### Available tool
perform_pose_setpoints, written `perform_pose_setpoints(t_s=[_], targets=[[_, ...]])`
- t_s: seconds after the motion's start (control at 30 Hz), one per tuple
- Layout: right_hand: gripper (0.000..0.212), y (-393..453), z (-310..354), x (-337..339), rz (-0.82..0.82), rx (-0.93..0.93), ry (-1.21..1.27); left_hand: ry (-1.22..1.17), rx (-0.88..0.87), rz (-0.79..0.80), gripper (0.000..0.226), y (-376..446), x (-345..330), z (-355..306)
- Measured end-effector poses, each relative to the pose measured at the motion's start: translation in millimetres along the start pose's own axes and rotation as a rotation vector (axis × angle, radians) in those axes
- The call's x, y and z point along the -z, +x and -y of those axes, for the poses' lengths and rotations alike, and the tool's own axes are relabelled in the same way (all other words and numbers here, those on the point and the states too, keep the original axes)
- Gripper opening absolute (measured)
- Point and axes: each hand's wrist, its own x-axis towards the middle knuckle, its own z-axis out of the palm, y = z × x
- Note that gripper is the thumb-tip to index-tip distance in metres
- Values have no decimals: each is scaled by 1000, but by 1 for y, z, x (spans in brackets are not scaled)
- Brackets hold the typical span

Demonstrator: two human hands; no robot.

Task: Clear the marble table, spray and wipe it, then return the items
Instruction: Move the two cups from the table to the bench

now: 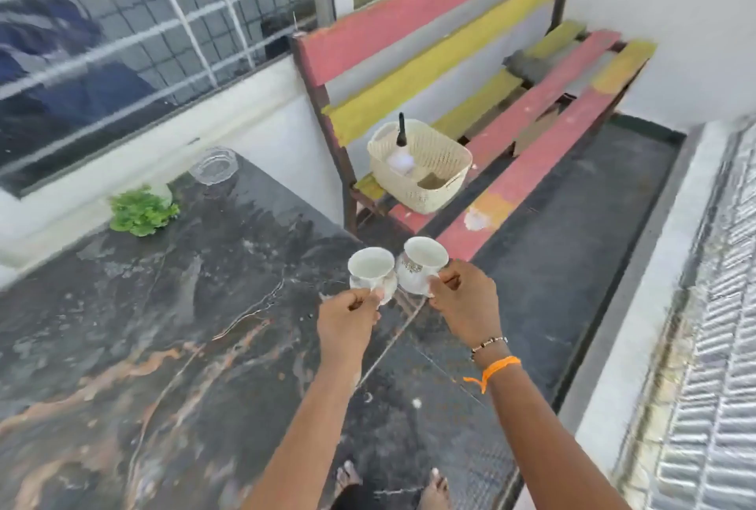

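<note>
Both hands hold white cups by their handles over the right edge of the dark marble table (163, 325). My left hand (347, 325) grips the left cup (370, 268). My right hand (464, 301) grips the right cup (421, 264), which has a dark pattern on its side. The two cups are side by side, almost touching. On the far end of the table lie a clear glass ashtray (212, 165) and a small green plant (141, 211). A cream woven basket (421, 170) with a black-topped bottle (401, 133) in it stands on the bench.
A red and yellow slatted bench (532, 108) stands right of the table, against the white wall. A barred window (122, 39) runs along the far side. Dark floor (572, 243) lies between the bench and a raised white ledge (654, 264) at right. My bare feet show below.
</note>
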Motion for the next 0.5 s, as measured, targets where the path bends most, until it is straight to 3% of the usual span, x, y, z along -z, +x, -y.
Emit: perform_pose_setpoints(t_s=[0.2,0.5], targets=[[29,72,-49,40,-47,-104,-19,67,87,147,23,42,-94,-4],[17,213,-113,40,46,-220,-116,80,231,184,20,163,-215,19]])
